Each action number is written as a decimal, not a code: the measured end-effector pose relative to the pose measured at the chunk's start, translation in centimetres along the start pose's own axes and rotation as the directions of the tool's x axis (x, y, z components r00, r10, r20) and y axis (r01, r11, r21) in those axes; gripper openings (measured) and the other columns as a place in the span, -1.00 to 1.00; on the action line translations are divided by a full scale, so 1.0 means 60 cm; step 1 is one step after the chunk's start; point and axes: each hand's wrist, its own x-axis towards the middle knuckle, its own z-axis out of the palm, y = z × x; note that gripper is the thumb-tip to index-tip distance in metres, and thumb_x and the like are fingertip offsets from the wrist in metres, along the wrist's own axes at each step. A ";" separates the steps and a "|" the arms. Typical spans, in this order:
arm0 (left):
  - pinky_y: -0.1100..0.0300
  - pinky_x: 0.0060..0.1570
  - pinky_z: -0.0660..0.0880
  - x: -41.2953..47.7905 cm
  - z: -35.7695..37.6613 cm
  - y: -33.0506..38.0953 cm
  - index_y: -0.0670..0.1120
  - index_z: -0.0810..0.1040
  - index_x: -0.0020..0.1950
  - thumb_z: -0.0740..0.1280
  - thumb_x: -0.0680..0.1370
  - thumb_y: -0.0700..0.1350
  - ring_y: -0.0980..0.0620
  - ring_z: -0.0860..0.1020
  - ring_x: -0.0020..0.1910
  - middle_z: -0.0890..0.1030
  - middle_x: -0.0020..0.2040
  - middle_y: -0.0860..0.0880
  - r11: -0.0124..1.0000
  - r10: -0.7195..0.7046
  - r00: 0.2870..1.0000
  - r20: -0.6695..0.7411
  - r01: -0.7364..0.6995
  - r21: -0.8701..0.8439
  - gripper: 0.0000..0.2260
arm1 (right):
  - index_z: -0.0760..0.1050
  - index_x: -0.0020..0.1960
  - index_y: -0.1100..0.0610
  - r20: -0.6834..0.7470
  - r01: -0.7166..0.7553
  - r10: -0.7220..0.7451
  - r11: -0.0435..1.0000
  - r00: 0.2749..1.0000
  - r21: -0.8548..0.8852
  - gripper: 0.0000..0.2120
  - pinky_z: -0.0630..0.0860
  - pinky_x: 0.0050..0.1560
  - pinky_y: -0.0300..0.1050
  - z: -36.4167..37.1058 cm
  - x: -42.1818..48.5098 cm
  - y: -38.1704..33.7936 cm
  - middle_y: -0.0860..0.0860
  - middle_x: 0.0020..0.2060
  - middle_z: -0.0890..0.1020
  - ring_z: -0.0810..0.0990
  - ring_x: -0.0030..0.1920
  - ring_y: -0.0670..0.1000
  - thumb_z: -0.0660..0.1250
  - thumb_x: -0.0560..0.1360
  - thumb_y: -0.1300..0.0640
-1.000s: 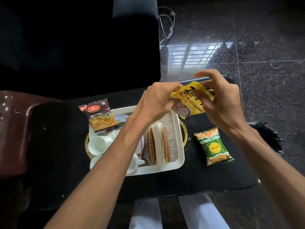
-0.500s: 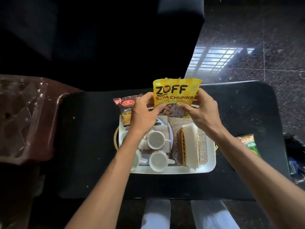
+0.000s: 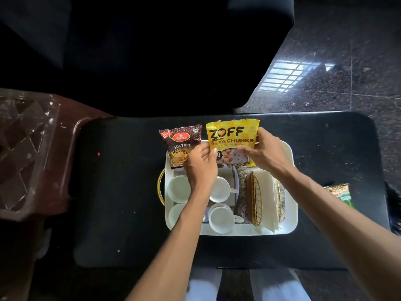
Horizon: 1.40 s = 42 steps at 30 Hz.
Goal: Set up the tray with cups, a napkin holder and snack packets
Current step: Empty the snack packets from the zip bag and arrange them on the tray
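Observation:
A white tray (image 3: 291, 205) sits on the black table and holds several white cups (image 3: 221, 220) on its left side. On its right side stands a brown and gold napkin holder (image 3: 255, 199) with white napkins. A maroon mixture packet (image 3: 181, 145) leans at the tray's far left corner. Both my hands hold a yellow soya chunks packet (image 3: 233, 135) upright at the tray's far edge. My left hand (image 3: 200, 166) pinches its lower left corner and my right hand (image 3: 263, 152) grips its right side.
A green snack packet (image 3: 340, 193) lies on the black table (image 3: 117, 192) to the right of the tray, partly hidden by my right forearm. A brown stand with a clear plastic cover (image 3: 23, 153) is at the left. A dark chair stands behind the table.
The yellow packet came from the right, above the table, over to the tray's far edge beside the maroon packet and now stands upright and lower. Both hands stayed on it.

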 end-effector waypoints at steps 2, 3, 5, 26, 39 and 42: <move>0.54 -0.10 0.48 0.000 0.000 -0.001 -0.13 0.64 0.27 0.40 0.59 -0.21 0.26 0.60 -0.08 0.71 0.12 0.00 1.000 -0.003 1.000 0.004 0.003 0.005 -0.75 | 0.47 0.28 0.18 0.008 -0.017 0.017 1.000 1.000 0.006 -0.53 0.60 0.03 -0.04 0.003 0.003 0.000 0.06 0.17 0.67 0.64 0.15 0.07 0.50 0.45 0.05; 0.50 -0.06 0.50 0.000 0.000 -0.001 -0.13 0.63 0.28 0.40 0.59 -0.22 0.23 0.61 -0.06 0.71 0.13 -0.01 1.000 -0.004 1.000 0.006 0.004 0.007 -0.74 | 0.46 0.28 0.19 0.008 -0.024 0.024 1.000 1.000 0.012 -0.52 0.61 0.07 0.00 0.004 0.004 0.000 0.07 0.18 0.67 0.64 0.15 0.08 0.51 0.45 0.06; 0.40 0.01 0.54 -0.001 0.000 0.000 -0.14 0.62 0.30 0.40 0.59 -0.22 0.20 0.61 -0.01 0.71 0.16 -0.03 1.000 -0.012 1.000 0.008 0.012 0.011 -0.72 | 0.45 0.28 0.20 0.003 -0.036 0.036 0.999 0.999 0.026 -0.50 0.61 0.13 0.04 0.006 0.004 -0.001 0.09 0.18 0.66 0.64 0.15 0.08 0.51 0.44 0.06; 0.24 0.11 0.55 -0.128 0.054 0.071 -0.12 0.57 0.36 0.33 0.63 -0.11 0.01 0.64 0.19 0.67 0.23 -0.09 0.981 0.154 0.980 -0.123 -0.136 0.140 -0.69 | 0.58 0.17 0.04 -0.430 -0.123 0.300 0.912 0.852 0.392 -0.70 0.56 0.08 -0.33 -0.169 -0.181 0.172 -0.12 -0.02 0.69 0.64 -0.01 -0.25 0.50 0.47 0.06; -0.05 0.31 0.45 -0.294 0.340 0.049 -0.09 0.45 0.44 0.29 0.65 -0.08 -0.09 0.49 0.36 0.54 0.36 -0.08 0.671 0.109 0.663 0.741 -0.599 0.437 -0.64 | 0.42 0.36 0.04 -0.197 -0.506 0.526 0.850 0.827 0.144 -0.39 0.41 0.12 -0.07 -0.176 -0.281 0.405 0.07 0.20 0.58 0.52 0.24 0.11 0.49 0.41 -0.15; 0.00 0.22 0.51 -0.297 0.350 0.034 -0.10 0.47 0.38 0.30 0.64 -0.10 -0.08 0.50 0.32 0.51 0.34 -0.07 0.615 0.122 0.681 0.722 -0.623 0.484 -0.69 | 0.47 0.30 0.04 -0.136 -0.470 0.497 0.862 0.857 0.188 -0.47 0.45 0.05 -0.10 -0.167 -0.274 0.411 0.04 0.15 0.61 0.57 0.17 0.06 0.51 0.41 -0.11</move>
